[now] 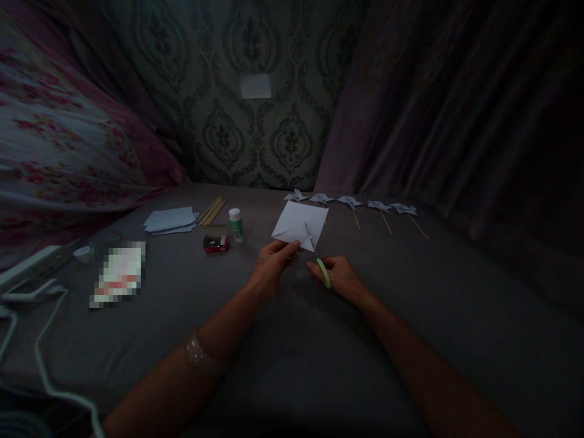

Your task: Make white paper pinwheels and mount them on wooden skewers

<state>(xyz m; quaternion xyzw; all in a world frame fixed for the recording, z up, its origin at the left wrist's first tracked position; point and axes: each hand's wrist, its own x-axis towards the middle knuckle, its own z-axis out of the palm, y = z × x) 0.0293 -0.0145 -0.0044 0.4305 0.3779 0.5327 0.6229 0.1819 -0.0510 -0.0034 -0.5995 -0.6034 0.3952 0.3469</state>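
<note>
My left hand [272,263] pinches the near corner of a white square of paper [298,224], holding it up over the grey bed surface. My right hand [337,277] grips green-handled scissors [318,258], whose blades reach up into the paper's lower edge. Both hands are closed on what they hold and sit close together in the middle of the view.
A stack of white paper [171,219], wooden sticks [212,210], a glue stick [236,224] and a small red tin [216,241] lie to the left. Several paper pinwheels on sticks [353,203] line the back. White cables and a power strip [31,266] sit far left, beside a flowered pillow [64,146].
</note>
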